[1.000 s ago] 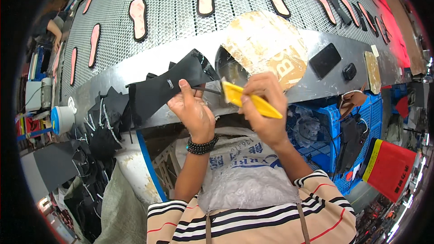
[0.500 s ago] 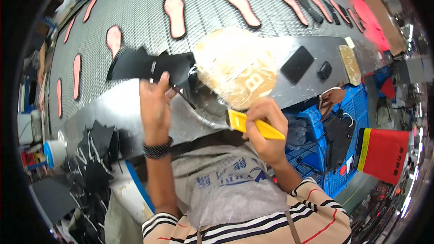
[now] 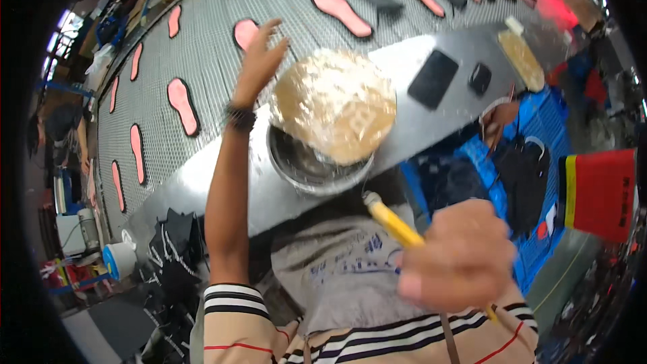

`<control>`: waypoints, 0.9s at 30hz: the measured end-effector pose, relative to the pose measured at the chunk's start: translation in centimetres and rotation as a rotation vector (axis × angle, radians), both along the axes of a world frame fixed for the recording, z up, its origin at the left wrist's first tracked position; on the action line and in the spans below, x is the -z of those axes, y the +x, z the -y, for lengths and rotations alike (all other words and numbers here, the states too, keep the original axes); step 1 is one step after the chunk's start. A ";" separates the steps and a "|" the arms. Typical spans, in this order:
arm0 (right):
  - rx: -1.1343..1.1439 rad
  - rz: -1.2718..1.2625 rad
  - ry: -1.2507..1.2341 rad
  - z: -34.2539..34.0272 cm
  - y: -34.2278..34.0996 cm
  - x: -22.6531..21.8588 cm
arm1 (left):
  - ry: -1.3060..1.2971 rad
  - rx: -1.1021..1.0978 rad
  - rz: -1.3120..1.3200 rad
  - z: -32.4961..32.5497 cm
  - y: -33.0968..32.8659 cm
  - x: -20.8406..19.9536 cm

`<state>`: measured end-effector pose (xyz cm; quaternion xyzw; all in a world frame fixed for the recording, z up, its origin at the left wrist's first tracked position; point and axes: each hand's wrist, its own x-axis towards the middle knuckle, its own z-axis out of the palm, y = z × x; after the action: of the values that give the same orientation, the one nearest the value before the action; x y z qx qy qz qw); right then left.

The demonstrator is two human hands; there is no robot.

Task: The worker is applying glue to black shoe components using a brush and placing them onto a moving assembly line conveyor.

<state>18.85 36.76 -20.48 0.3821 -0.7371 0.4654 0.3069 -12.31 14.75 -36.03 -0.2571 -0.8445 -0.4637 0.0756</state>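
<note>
My left hand (image 3: 261, 57) reaches over the mesh belt with its fingers apart and nothing in them. It overlaps a pink, black-edged insole (image 3: 245, 31). Blurred by motion, my right hand (image 3: 461, 256) is closed round a yellow-handled brush (image 3: 397, 224), whose dark tip points toward the metal bowl (image 3: 317, 185). A tan, film-wrapped disc (image 3: 337, 104) covers much of that bowl and hides most of its inside. Beyond my left hand, to the right, a blurred black sheet piece (image 3: 377, 0) lies on the belt between insoles.
More pink insoles (image 3: 340, 12) are spread along the grey mesh belt (image 3: 222, 81). On the metal ledge lie a black rectangular slab (image 3: 433, 79), a small black object (image 3: 479, 79) and a tan block (image 3: 521, 61). Blue crates (image 3: 539, 229) stand at right; black scraps (image 3: 176, 243) hang at left.
My left hand has let go of the black sheet piece and moved up over the belt. My right hand has drawn the brush back from the bowl, nearer my body. The view has shifted.
</note>
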 end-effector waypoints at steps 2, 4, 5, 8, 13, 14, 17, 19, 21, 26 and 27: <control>-0.207 0.062 0.066 -1.0 0.9 -1.9 | -0.099 -0.148 -0.078 6.1 7.2 -1.5; -0.285 0.276 0.085 -1.5 2.3 -5.1 | -0.138 -0.407 -0.064 10.9 14.0 -4.0; -0.359 0.275 0.074 -0.7 2.0 -4.0 | -0.136 -0.558 -0.043 16.3 17.5 -3.4; -0.479 0.267 0.049 2.1 1.7 -1.9 | -0.338 -0.862 0.100 28.2 28.0 -3.4; -0.464 0.329 0.216 5.3 0.0 0.7 | -1.045 -0.829 -0.073 29.2 34.4 0.1; -0.513 0.299 0.248 5.5 0.3 1.4 | -1.023 -0.871 -0.021 28.5 33.8 0.7; -0.467 0.586 0.026 6.3 2.3 3.0 | -0.811 -0.944 0.080 32.3 35.6 1.0; -0.415 0.699 0.065 6.4 2.6 3.3 | -0.618 -0.901 0.101 32.6 36.3 -0.4; -0.416 0.801 0.041 6.1 2.4 4.0 | -0.584 -0.776 0.130 32.2 37.0 -1.8; -0.334 1.033 -0.046 6.7 1.9 4.5 | -0.487 -0.725 0.226 32.1 36.5 -1.6; -0.341 1.033 -0.039 6.9 1.7 4.7 | -0.483 -0.734 0.228 32.0 36.5 -1.5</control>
<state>20.54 29.86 -25.16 0.2120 -0.7109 0.6492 -0.1681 24.20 -17.24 -34.57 0.1016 -0.9667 -0.2212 0.0792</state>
